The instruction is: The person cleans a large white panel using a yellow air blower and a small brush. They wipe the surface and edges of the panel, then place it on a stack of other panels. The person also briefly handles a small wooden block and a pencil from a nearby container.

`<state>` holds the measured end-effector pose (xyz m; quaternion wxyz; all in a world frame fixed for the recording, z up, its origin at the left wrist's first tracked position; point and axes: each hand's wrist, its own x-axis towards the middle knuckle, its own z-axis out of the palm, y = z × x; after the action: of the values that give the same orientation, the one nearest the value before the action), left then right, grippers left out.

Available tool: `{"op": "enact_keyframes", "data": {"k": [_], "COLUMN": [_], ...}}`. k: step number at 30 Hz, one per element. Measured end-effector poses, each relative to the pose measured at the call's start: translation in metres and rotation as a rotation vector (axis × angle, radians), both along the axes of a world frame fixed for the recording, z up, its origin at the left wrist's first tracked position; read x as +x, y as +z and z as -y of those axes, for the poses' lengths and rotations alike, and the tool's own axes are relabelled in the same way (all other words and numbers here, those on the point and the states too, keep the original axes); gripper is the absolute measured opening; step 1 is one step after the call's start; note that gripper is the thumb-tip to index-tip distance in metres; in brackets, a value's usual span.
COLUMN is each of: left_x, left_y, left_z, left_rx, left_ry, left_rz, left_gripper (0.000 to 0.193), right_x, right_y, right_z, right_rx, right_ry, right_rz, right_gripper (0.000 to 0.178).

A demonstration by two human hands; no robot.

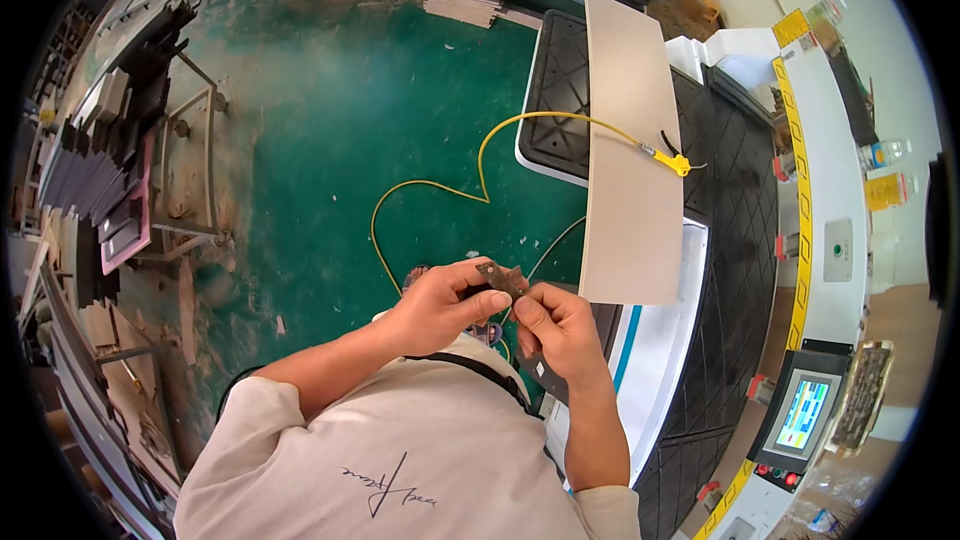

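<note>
Both hands meet in front of my chest over a small flat dark piece (503, 279). My left hand (437, 305) pinches its left end between thumb and fingers. Its right end is gripped by the fingertips of my right hand (556, 328). The piece is brownish-grey and thin, tilted down to the right. A long beige board (629, 150) lies on the black grid bed of a machine (735, 240) just beyond my right hand. A yellow air hose (480, 165) loops over the green floor and ends in a nozzle (676, 162) resting on the board.
A white machine frame with a yellow stripe (800, 240) and a control screen (803, 415) stands at right. Racks of dark and pink panels (115, 190) line the left side. Wood offcuts (460, 5) lie at the far end of the green floor (330, 120).
</note>
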<state>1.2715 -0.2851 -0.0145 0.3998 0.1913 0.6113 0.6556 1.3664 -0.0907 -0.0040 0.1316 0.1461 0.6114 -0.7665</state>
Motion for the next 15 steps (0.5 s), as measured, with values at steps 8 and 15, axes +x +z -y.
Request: {"op": "enact_keyframes", "data": {"k": [8,15], "left_x": [-0.038,-0.059], "left_y": [-0.007,-0.017], "left_z": [0.026,0.045], "left_rx": [0.055,0.114], "left_ry": [0.105,0.147], "left_rz": [-0.141,-0.186], "left_gripper": [0.02,0.019], "right_x": [-0.039,-0.058], "right_y": [0.0,-0.008], "right_z": [0.038,0.056], "right_rx": [0.093,0.155], "right_ry": [-0.056,-0.053], "right_rz": [-0.016,-0.086], "right_gripper": [0.026,0.026]}}
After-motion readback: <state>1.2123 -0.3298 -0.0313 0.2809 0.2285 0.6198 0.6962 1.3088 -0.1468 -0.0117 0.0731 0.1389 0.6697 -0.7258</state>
